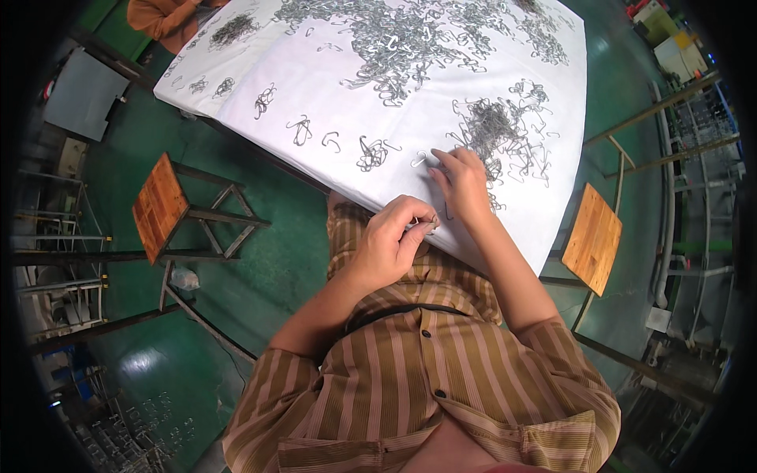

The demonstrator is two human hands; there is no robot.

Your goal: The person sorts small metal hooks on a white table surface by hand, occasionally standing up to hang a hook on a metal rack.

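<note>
Green workshop floor, a couple of wooden-topped stools (162,206) pushed around, and a big table under a white sheet (331,94) — that sheet is where it all happens. It's covered in bent wire clips, with a thick heap (394,47) at the far middle and a tangled pile (497,130) on the person's right, just past the fingers.

The left hand (390,236) is curled shut in front of the chest, pinching what looks like a small bundle of clips (430,227) between thumb and fingers, though how many is too small to tell. The right hand (461,181) lies on the sheet with fingers stretched toward the edge of the near pile, touching a loose clip (422,160); it isn't gripping anything that shows.

Progress-wise, it looks early — only that small bundle is gathered, while most of the wire sits loose in piles and little knots (374,152) across the cloth. Someone in an orange sleeve (162,20) sits at the far corner.
</note>
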